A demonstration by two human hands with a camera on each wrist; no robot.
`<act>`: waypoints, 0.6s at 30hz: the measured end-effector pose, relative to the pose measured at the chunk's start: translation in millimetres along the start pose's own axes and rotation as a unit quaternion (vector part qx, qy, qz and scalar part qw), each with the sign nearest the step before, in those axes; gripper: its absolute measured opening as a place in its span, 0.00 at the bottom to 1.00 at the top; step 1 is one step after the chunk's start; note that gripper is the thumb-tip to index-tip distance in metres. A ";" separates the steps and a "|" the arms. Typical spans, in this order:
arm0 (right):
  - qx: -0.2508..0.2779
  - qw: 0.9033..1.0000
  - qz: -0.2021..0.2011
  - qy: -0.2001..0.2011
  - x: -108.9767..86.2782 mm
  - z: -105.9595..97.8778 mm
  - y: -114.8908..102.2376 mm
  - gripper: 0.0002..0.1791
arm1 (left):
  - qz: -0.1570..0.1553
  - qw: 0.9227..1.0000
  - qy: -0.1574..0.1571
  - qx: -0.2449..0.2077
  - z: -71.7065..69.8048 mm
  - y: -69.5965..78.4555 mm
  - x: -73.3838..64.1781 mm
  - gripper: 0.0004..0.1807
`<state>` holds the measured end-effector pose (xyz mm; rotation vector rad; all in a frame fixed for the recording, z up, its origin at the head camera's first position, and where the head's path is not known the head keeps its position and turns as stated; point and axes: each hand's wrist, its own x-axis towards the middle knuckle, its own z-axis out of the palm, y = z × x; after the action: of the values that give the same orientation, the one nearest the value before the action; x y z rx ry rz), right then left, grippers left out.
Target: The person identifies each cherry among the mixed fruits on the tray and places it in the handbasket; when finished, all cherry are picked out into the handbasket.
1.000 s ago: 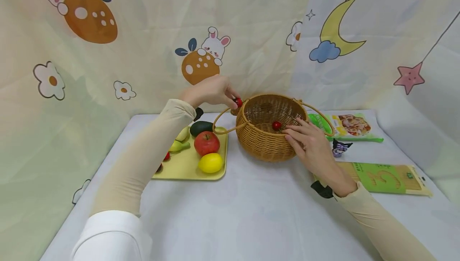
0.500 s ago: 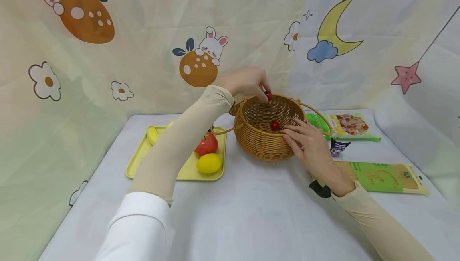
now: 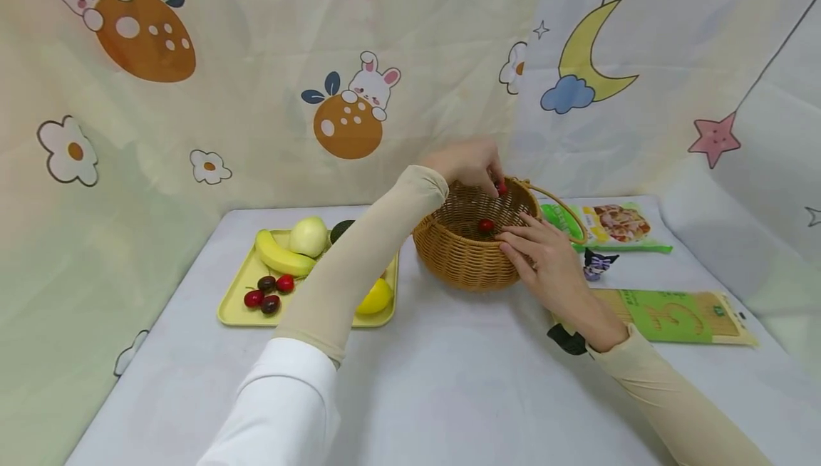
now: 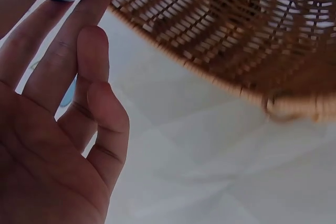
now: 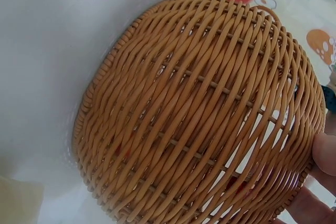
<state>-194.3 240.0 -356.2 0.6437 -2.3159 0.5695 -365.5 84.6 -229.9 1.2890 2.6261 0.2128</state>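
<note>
A round wicker basket (image 3: 471,263) stands on the table, with one red cherry (image 3: 486,226) inside it. Over the basket's opening is my left hand (image 3: 471,163), its fingertips pinching another cherry (image 3: 501,188), which looks nearly black in the left wrist view. That wrist view also shows the woven basket wall (image 4: 210,40) beside the fingers. My right hand (image 3: 545,259) grips the near right rim, fingers over the edge and thumb against the outer weave, partly seen in the right wrist view.
A yellow tray (image 3: 231,316) at left bears a banana (image 3: 282,258), a pale round fruit, several cherries (image 3: 270,304) and a lemon (image 3: 375,297), partly behind my left arm. At right lie a green food bag (image 3: 616,227), a small purple figure (image 3: 598,265) and a noodle pack (image 3: 680,316).
From the basket's left side, my left hand has moved right with the cherry and is now over the opening, slightly lower. The right hand keeps its hold on the rim.
</note>
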 end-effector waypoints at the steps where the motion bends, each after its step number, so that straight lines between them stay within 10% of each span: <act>1: 0.000 1.000 -0.001 0.000 0.0 0.2 0.0 0.11 | 0.001 1.000 0.000 0.002 2.9 -0.5 2.1 0.15; 18: -0.006 1.000 0.004 -0.002 -1.1 1.1 1.7 0.11 | -0.010 1.000 -0.014 -0.018 50.2 -6.9 29.3 0.16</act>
<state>-195.1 241.1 -358.1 0.6316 -2.3242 0.5580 -375.8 105.5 -283.6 1.2446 2.5984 0.2370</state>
